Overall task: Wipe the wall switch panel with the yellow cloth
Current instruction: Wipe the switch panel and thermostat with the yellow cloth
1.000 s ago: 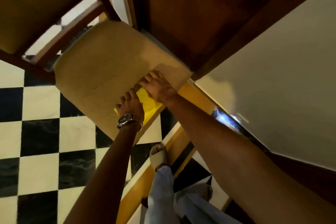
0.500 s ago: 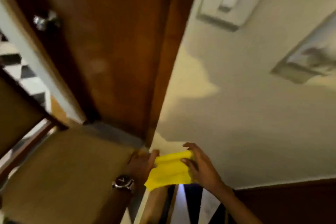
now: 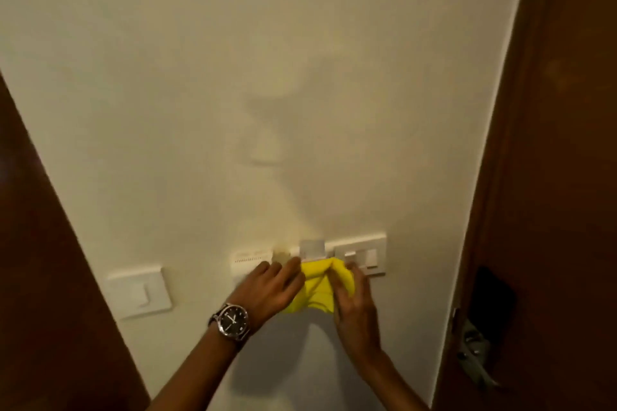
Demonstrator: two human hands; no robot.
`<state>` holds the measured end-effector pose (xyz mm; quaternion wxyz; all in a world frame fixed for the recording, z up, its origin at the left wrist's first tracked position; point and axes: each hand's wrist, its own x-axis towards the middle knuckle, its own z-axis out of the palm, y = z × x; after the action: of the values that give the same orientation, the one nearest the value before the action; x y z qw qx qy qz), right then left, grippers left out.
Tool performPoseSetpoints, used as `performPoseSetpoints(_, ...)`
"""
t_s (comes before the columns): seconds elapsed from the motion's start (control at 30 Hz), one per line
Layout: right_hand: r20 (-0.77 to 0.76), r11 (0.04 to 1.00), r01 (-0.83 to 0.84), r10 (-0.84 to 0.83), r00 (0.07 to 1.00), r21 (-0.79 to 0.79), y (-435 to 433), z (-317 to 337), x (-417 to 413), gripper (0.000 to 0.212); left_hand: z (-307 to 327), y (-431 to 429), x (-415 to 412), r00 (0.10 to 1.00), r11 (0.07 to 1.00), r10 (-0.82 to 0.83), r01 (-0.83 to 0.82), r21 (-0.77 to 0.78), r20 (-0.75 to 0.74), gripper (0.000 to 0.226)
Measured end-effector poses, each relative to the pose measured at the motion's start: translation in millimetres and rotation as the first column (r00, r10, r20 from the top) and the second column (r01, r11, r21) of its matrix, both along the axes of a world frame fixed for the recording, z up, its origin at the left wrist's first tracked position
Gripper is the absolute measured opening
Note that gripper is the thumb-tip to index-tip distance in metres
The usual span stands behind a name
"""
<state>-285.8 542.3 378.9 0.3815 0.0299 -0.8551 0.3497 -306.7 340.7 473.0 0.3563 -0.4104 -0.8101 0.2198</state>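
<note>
A bunched yellow cloth (image 3: 315, 290) is held between both my hands against the cream wall. My left hand (image 3: 267, 290), with a wristwatch on its wrist, grips the cloth's left side. My right hand (image 3: 354, 302) grips its right side, fingers over the fabric. The cloth's top edge touches the lower middle of a wide white wall switch panel (image 3: 365, 255). The panel's middle and lower left part are hidden behind my hands and the cloth. Its right switches show.
A smaller white single switch plate (image 3: 138, 290) sits on the wall to the left. A dark wooden door frame (image 3: 43, 277) borders the wall on the left. On the right is a wooden door (image 3: 551, 177) with a metal latch (image 3: 474, 357).
My view has swung up from a chair seat and checkered floor to the wall. Both hands lifted the yellow cloth off the seat and brought it up to the switch panel.
</note>
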Motion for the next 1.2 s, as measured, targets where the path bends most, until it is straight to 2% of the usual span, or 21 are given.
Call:
performPoseSetpoints(0.07,0.058,0.982,0.02,-0.031,0.998,0.187,-7.0,0.8,-2.5,0.045,14.6,1.6,-5.4,0.999,0.994,0.022,-0.026,-0.109,-0.039,0.038)
performPoseSetpoints(0.17,0.109,0.967,0.098,-0.127,0.986,0.235,-25.4,-4.5,-2.9,0.042,32.7,0.1,-15.2,0.999,0.983,-0.02,0.011,-0.185,-0.05,0.022)
performPoseSetpoints(0.2,0.147,0.963,0.105,-0.145,0.978,0.25,-30.0,-10.8,-0.8,0.044,40.6,0.4,-19.3,0.998,0.988,-0.047,0.039,-0.149,-0.052,0.022)
performPoseSetpoints(0.23,0.146,0.953,0.137,-0.181,0.973,0.269,-34.0,-16.3,-3.8,0.046,53.1,2.3,-25.0,0.995,0.994,-0.076,0.071,-0.079,-0.065,0.033)
performPoseSetpoints(0.33,0.069,0.959,0.202,-0.219,0.973,0.197,-50.1,-21.4,-21.9,0.056,109.8,7.6,-47.3,0.968,0.985,-0.099,0.128,0.115,-0.231,0.055)
performPoseSetpoints(0.4,0.068,0.968,0.199,-0.211,0.975,0.153,-57.5,-21.4,-32.6,0.061,161.6,9.4,-63.6,0.945,0.959,0.01,0.084,0.271,-0.326,0.065)
performPoseSetpoints(0.5,0.072,0.981,0.165,-0.173,0.982,0.098,-57.9,-32.9,-45.1,0.068,205.5,11.6,-90.5,0.925,0.897,0.197,-0.037,0.44,-0.325,0.078)
performPoseSetpoints(0.67,0.03,0.96,0.154,-0.165,0.986,0.234,-36.3,-75.1,-56.5,0.07,193.4,-5.9,-130.7,0.853,0.905,0.156,0.079,0.419,-0.499,0.085)
performPoseSetpoints(0.77,0.058,0.961,0.12,-0.138,0.989,0.249,-40.9,-79.6,-52.8,0.066,191.7,-4.4,-135.9,0.833,0.896,0.133,0.131,0.425,-0.538,0.084)
performPoseSetpoints(0.93,0.031,0.962,0.124,-0.135,0.99,0.241,-45.9,-68.2,-62.7,0.066,191.5,-5.7,-137.2,0.815,0.895,0.128,0.151,0.42,-0.565,0.077)
performPoseSetpoints(1.1,-0.118,0.941,0.17,-0.141,0.983,0.292,-36.8,-89.8,-64.9,0.063,192.8,-5.5,-134.6,0.813,0.891,0.133,0.153,0.428,-0.566,0.074)
performPoseSetpoints(1.2,-0.129,0.926,0.186,-0.151,0.98,0.329,-34.3,-87.5,-67.0,0.064,192.6,-5.5,-132.9,0.808,0.888,0.139,0.154,0.433,-0.572,0.074)
